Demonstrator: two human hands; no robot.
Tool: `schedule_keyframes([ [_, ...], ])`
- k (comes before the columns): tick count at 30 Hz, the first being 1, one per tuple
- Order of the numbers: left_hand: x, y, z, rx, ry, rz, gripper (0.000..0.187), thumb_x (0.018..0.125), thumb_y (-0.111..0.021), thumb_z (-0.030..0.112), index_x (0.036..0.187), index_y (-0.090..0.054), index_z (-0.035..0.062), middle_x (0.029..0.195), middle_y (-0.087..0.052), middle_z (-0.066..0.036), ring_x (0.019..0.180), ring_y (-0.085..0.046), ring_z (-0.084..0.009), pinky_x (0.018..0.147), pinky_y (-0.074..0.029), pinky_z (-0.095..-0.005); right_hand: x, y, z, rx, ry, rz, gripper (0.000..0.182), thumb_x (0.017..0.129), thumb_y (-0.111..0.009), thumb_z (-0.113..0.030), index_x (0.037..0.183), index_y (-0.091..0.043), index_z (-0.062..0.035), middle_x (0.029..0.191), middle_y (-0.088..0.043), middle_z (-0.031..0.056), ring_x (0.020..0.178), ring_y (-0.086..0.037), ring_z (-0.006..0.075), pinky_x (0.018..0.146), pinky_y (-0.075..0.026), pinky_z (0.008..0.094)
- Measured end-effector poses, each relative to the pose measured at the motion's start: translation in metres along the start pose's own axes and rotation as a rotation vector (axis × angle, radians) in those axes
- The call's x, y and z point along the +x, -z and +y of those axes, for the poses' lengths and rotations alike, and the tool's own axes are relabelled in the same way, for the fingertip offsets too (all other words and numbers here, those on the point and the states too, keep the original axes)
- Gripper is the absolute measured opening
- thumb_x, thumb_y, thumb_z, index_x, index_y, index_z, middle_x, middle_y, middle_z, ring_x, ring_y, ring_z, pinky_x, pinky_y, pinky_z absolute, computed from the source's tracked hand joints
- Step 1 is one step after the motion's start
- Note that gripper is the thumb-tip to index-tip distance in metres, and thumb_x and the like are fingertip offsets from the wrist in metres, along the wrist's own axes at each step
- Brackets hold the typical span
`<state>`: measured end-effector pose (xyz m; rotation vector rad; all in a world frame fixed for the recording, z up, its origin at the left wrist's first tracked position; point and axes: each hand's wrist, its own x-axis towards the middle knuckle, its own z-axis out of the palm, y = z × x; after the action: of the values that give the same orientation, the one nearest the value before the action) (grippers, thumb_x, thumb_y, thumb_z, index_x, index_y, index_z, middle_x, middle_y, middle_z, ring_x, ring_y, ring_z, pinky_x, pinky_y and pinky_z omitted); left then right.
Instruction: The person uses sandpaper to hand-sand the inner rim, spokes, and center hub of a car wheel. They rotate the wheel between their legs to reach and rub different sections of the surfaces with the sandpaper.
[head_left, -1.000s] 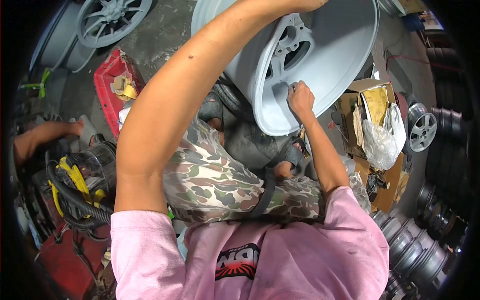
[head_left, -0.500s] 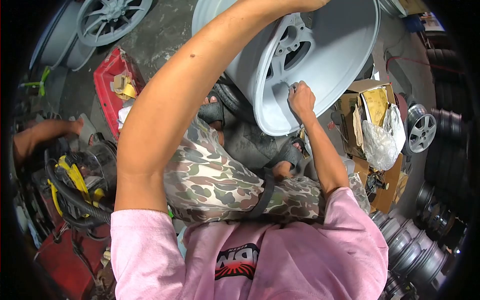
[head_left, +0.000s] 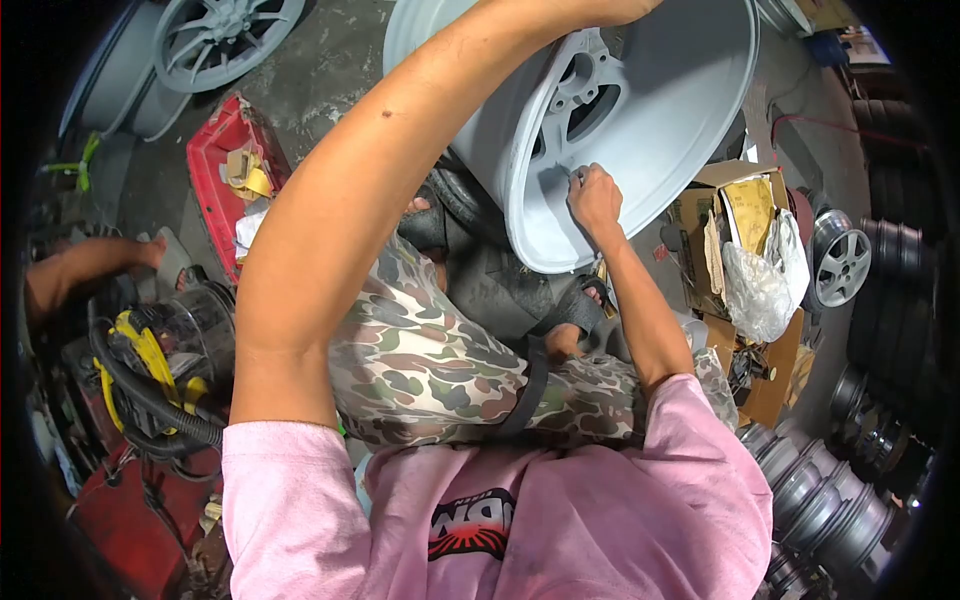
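A large wheel rim (head_left: pixel 660 150) coated in light grey stands tilted in front of me, its inner barrel facing me and its spoked hub toward the back. My right hand (head_left: pixel 597 200) is closed against the inside of the barrel near the lower lip. Between its fingertips shows the edge of a small dark grey piece (head_left: pixel 577 174), perhaps folded sandpaper. My left arm reaches across to the rim's upper part; only the edge of my left hand (head_left: pixel 632 8) shows at the top of the view, and its fingers are out of sight.
A black tyre (head_left: pixel 470 205) lies behind the rim. To the right stands a cardboard box (head_left: pixel 705 200) with sandpaper sheets and plastic. A red tray (head_left: pixel 212 150), a vacuum cleaner (head_left: pixel 165 350) and another person's leg (head_left: pixel 90 270) are at left. More rims (head_left: pixel 830 500) are stacked at lower right.
My right hand has moved slightly left along the inside of the barrel, still closed. My left arm and the rim have hardly shifted.
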<state>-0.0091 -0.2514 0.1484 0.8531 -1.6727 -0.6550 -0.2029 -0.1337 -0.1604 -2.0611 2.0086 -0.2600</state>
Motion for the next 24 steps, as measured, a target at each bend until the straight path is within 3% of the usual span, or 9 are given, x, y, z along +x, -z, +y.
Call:
schedule_keyframes([
  [5, -0.003, 0.001, 0.013, -0.015, 0.099, -0.044, 0.027, 0.086, -0.057, 0.02, 0.082, -0.069, -0.0031, 0.06, -0.062, -0.016, 0.056, -0.059, -0.02, 0.059, -0.047, -0.0394, 0.005, 0.005, 0.006, -0.027, -0.013, 0.005, 0.018, 0.092, -0.066, -0.018, 0.098, -0.074, -0.0021, 0.103, -0.068, 0.0195, 0.092, -0.07, 0.0417, 0.081, -0.056, 0.0508],
  [8, -0.001, 0.0, 0.001, 0.014, -0.002, -0.025, 0.027, 0.086, -0.056, 0.021, 0.082, -0.069, -0.0027, 0.06, -0.062, -0.016, 0.057, -0.059, -0.0202, 0.059, -0.047, -0.0394, 0.005, 0.008, 0.006, -0.03, -0.01, -0.005, 0.018, 0.092, -0.066, -0.018, 0.097, -0.074, -0.002, 0.103, -0.068, 0.0194, 0.092, -0.07, 0.0416, 0.081, -0.056, 0.0507],
  [24, -0.005, -0.002, 0.008, -0.023, 0.006, -0.005, 0.027, 0.087, -0.056, 0.021, 0.079, -0.068, -0.0023, 0.059, -0.06, -0.015, 0.057, -0.059, -0.0201, 0.059, -0.046, -0.0404, 0.0, 0.006, 0.013, -0.045, 0.032, 0.044, 0.017, 0.092, -0.066, -0.017, 0.092, -0.073, -0.0019, 0.102, -0.068, 0.018, 0.092, -0.07, 0.0398, 0.08, -0.056, 0.0491],
])
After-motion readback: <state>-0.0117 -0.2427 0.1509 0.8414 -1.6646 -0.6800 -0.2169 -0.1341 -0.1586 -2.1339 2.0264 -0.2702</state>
